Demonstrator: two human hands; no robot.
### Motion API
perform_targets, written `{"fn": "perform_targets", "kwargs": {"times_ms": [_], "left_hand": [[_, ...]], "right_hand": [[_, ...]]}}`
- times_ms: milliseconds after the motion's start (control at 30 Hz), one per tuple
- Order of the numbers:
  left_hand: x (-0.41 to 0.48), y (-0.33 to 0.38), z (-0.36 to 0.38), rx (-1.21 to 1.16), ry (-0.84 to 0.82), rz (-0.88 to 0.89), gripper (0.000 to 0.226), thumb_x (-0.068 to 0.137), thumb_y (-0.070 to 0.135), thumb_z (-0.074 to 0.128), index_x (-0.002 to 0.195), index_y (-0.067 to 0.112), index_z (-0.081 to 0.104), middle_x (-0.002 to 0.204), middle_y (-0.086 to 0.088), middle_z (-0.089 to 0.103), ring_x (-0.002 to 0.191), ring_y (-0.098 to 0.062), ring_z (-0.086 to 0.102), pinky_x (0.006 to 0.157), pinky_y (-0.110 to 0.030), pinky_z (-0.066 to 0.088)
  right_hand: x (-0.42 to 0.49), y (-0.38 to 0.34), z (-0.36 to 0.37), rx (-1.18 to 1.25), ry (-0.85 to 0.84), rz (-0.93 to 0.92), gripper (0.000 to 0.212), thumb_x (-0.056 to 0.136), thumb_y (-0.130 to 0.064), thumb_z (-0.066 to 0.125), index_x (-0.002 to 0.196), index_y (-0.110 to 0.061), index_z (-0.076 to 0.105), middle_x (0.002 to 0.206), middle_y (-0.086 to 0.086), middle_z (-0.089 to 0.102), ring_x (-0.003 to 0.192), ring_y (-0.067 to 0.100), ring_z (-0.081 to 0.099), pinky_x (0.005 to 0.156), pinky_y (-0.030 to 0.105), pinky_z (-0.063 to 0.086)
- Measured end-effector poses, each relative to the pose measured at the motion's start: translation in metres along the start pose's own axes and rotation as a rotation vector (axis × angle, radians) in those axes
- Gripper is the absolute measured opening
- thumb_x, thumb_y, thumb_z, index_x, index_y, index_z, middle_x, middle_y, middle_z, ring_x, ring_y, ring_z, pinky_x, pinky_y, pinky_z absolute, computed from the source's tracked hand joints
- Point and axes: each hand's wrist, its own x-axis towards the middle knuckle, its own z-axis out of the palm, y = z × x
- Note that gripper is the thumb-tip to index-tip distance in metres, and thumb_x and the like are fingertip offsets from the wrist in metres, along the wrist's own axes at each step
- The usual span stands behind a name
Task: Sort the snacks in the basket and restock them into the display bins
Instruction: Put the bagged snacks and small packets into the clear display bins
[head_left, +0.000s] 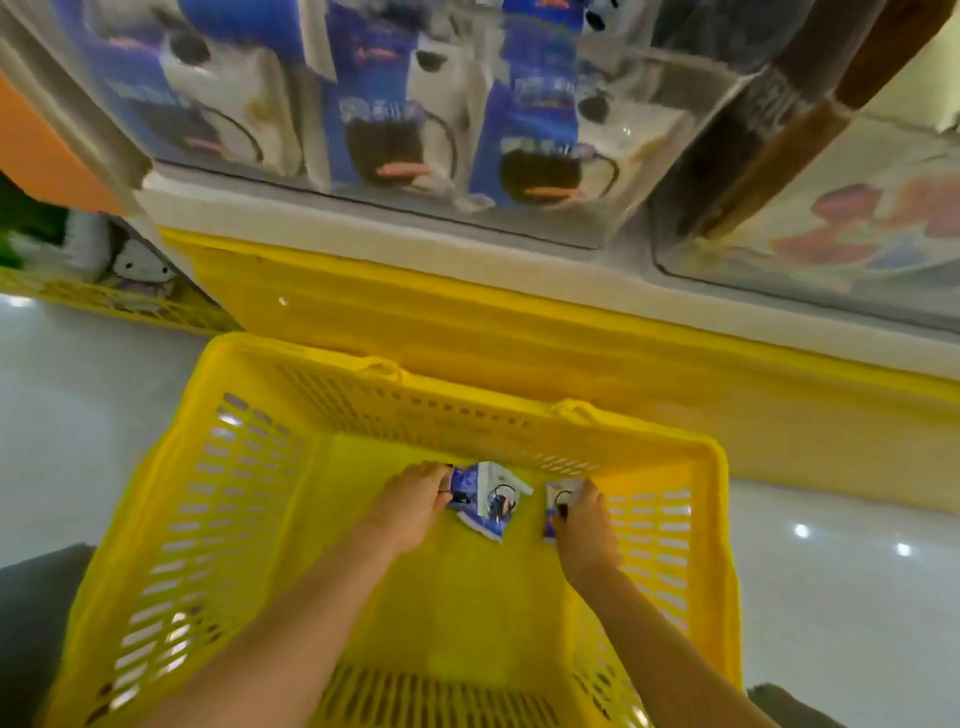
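- I see both hands down inside the yellow basket (244, 467), which sits on the glossy white floor (831, 582) in front of the display.
- The left hand (415, 504) grips the left edge of a blue-and-white snack packet (488, 501), its fingers curled round it.
- The right hand (584, 525) holds a second packet (560, 492) of the same print, with the fingers closed over its right side.
- The two packets lie just beside each other on the basket bottom, near the far wall.
- Above the basket, a clear display bin (618, 228) holds upright rows of matching blue-and-white packets (524, 135).
- A neighbouring bin (831, 244) to the right holds other goods, too blurred for me to name.
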Motion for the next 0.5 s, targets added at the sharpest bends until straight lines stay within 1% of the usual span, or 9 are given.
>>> {"fn": "perform_targets", "kwargs": {"times_ms": [67,133,200,233,300,333,400,433,500], "left_hand": [[0.01,-0.002,0.007,-0.024,-0.009,-0.011,0.034,0.095,0.019,0.047,0.128,0.014,0.045,0.128,-0.008,0.052,0.114,-0.021,0.049,0.094,-0.031,0.04],[0.018,-0.001,0.01,-0.027,-0.01,0.001,0.038,0.093,0.02,0.052,0.129,0.014,0.043,0.129,-0.008,0.051,0.116,-0.021,0.048,0.096,-0.031,0.039],[0.024,0.0,0.015,0.021,-0.016,0.02,0.049,0.089,0.025,0.058,0.134,0.016,0.039,0.135,-0.006,0.046,0.123,-0.022,0.043,0.102,-0.033,0.034],[0.027,0.0,0.018,0.077,-0.025,0.016,0.056,0.087,0.027,0.06,0.137,0.017,0.036,0.137,-0.006,0.043,0.126,-0.022,0.039,0.104,-0.033,0.031],[0.029,-0.003,0.025,0.179,-0.057,-0.03,0.065,0.083,0.032,0.065,0.139,0.017,0.033,0.137,-0.008,0.038,0.128,-0.024,0.033,0.105,-0.033,0.027],[0.029,-0.005,0.029,0.194,-0.076,-0.064,0.067,0.082,0.033,0.066,0.138,0.017,0.034,0.137,-0.009,0.037,0.129,-0.025,0.031,0.105,-0.033,0.027],[0.024,-0.008,0.036,0.166,-0.098,-0.116,0.067,0.079,0.035,0.069,0.134,0.015,0.037,0.134,-0.01,0.038,0.127,-0.025,0.033,0.101,-0.032,0.03],[0.021,-0.01,0.038,0.104,-0.094,-0.132,0.065,0.078,0.033,0.071,0.131,0.013,0.039,0.132,-0.01,0.041,0.124,-0.025,0.036,0.098,-0.031,0.033],[0.013,-0.012,0.041,-0.21,-0.031,-0.189,0.057,0.077,0.021,0.073,0.123,0.007,0.042,0.126,-0.011,0.052,0.114,-0.023,0.049,0.087,-0.027,0.04]], "right_hand": [[0.006,0.0,0.007,0.004,-0.023,0.039,0.061,0.095,-0.003,0.047,0.147,-0.004,0.014,0.149,0.015,0.027,0.136,0.03,0.031,0.103,0.038,0.034],[0.01,-0.001,0.012,0.031,-0.048,0.053,0.072,0.093,-0.011,0.055,0.148,-0.003,0.01,0.151,0.015,0.024,0.139,0.029,0.026,0.108,0.037,0.03],[0.013,0.001,0.017,0.067,-0.052,0.069,0.081,0.086,-0.014,0.066,0.146,-0.002,0.013,0.144,0.018,0.036,0.133,0.032,0.035,0.106,0.039,0.035],[0.015,0.002,0.019,0.123,-0.05,0.099,0.08,0.083,-0.013,0.069,0.144,-0.002,0.018,0.136,0.019,0.045,0.126,0.032,0.044,0.1,0.04,0.04],[0.019,0.005,0.021,0.221,-0.047,0.153,0.07,0.08,-0.013,0.073,0.136,-0.003,0.033,0.121,0.019,0.056,0.108,0.031,0.055,0.086,0.037,0.046],[0.019,0.006,0.021,0.204,-0.058,0.15,0.065,0.078,-0.016,0.075,0.131,-0.003,0.039,0.118,0.017,0.057,0.105,0.03,0.056,0.081,0.035,0.045],[0.021,0.009,0.023,0.131,-0.061,0.098,0.059,0.078,-0.022,0.075,0.126,-0.005,0.046,0.118,0.014,0.055,0.106,0.029,0.054,0.078,0.031,0.042],[0.02,0.009,0.024,0.127,-0.047,0.063,0.055,0.079,-0.023,0.074,0.124,-0.005,0.048,0.116,0.013,0.054,0.105,0.028,0.054,0.076,0.029,0.041],[0.015,0.008,0.023,0.205,-0.005,-0.007,0.043,0.083,-0.024,0.07,0.116,-0.005,0.051,0.102,0.008,0.057,0.09,0.023,0.057,0.067,0.023,0.04]]}}
